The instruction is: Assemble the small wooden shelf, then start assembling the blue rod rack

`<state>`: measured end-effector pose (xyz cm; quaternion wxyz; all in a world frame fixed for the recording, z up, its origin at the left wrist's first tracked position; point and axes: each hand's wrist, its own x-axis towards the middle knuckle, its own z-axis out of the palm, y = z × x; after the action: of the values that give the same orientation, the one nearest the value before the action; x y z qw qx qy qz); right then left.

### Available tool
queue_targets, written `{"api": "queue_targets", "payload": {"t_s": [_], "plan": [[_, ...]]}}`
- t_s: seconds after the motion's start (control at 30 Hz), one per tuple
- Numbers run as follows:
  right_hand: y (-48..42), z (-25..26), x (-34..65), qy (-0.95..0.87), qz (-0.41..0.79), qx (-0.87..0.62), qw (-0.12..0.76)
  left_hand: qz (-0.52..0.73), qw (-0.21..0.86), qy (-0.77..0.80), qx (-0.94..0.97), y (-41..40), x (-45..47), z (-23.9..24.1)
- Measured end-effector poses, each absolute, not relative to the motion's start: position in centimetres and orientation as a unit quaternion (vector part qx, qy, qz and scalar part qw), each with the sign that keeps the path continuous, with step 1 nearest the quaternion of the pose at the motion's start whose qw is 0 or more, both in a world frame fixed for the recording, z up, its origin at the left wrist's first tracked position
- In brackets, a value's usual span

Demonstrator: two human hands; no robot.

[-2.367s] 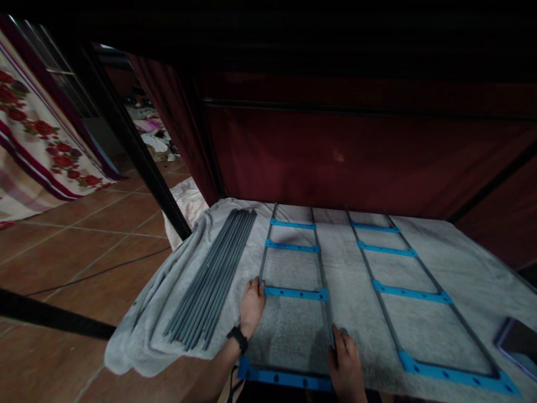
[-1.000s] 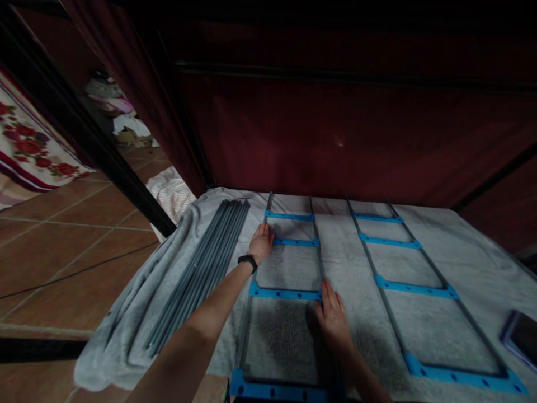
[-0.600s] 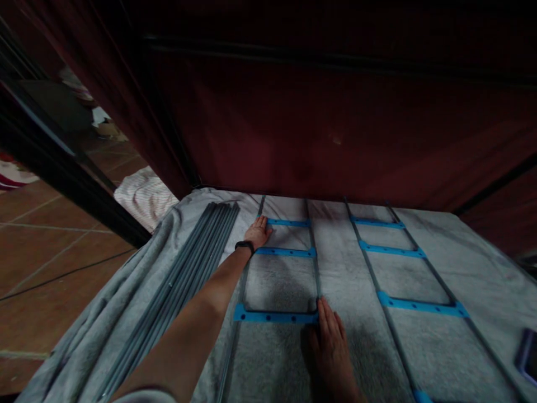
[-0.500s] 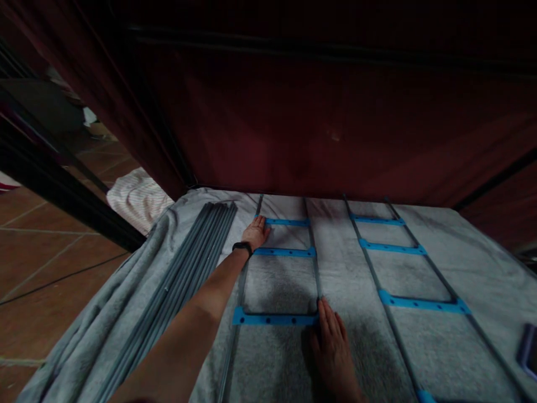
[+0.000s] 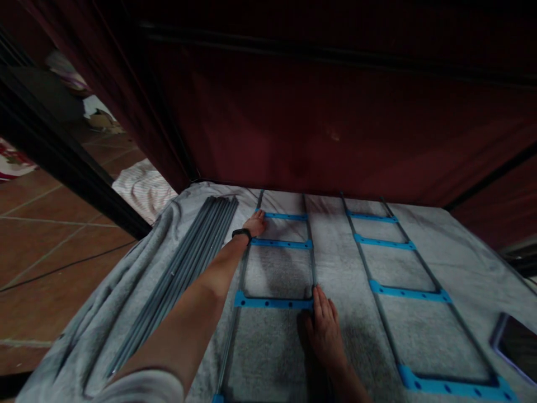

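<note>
Two ladder-like frames of thin grey rods joined by blue crossbars lie flat on a grey cloth (image 5: pixel 344 268). My left hand (image 5: pixel 254 223) is stretched far forward, fingers flat on the left frame (image 5: pixel 277 244) at the left end of its farthest blue crossbar; a black band sits on the wrist. My right hand (image 5: pixel 324 329) lies flat, fingers together, on the same frame's right rod beside the blue crossbar (image 5: pixel 272 303) closer to me. Neither hand holds anything. The right frame (image 5: pixel 403 291) lies untouched.
A bundle of loose grey rods (image 5: pixel 184 268) lies along the cloth's left side. A dark phone (image 5: pixel 514 344) rests at the right edge. A dark red fabric wall (image 5: pixel 335 129) stands close behind. A black post (image 5: pixel 71 162) and tiled floor (image 5: pixel 46 246) are at the left.
My left hand slid up the left rod from a near crossbar to the farthest one. My right hand moved forward along the right rod to the middle crossbar. The camera leaned in.
</note>
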<state>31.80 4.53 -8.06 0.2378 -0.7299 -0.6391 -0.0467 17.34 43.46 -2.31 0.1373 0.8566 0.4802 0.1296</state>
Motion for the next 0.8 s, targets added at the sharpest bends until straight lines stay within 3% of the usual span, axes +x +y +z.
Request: {"api": "queue_targets", "payload": {"t_s": [0.2, 0.33, 0.47, 0.8], "plan": [[4.6, -8.3, 32.1, -0.636, -0.026, -0.737, 0.227, 0.197, 0.146, 0.49, 0.836, 33.3, 13.1, -1.2], [4.6, -8.4, 32.2, -0.625, -0.002, -0.742, 0.244, 0.265, 0.189, 0.506, 0.799, 21.8, 7.3, -3.0], [4.6, -8.2, 32.4, -0.617, 0.021, -0.746, 0.249, 0.256, 0.207, 0.582, 0.743, 13.3, 4.0, -5.0], [4.9, -8.5, 32.9, -0.618, 0.036, -0.734, 0.279, 0.262, 0.229, 0.607, 0.714, 12.2, 4.5, -3.7]]}}
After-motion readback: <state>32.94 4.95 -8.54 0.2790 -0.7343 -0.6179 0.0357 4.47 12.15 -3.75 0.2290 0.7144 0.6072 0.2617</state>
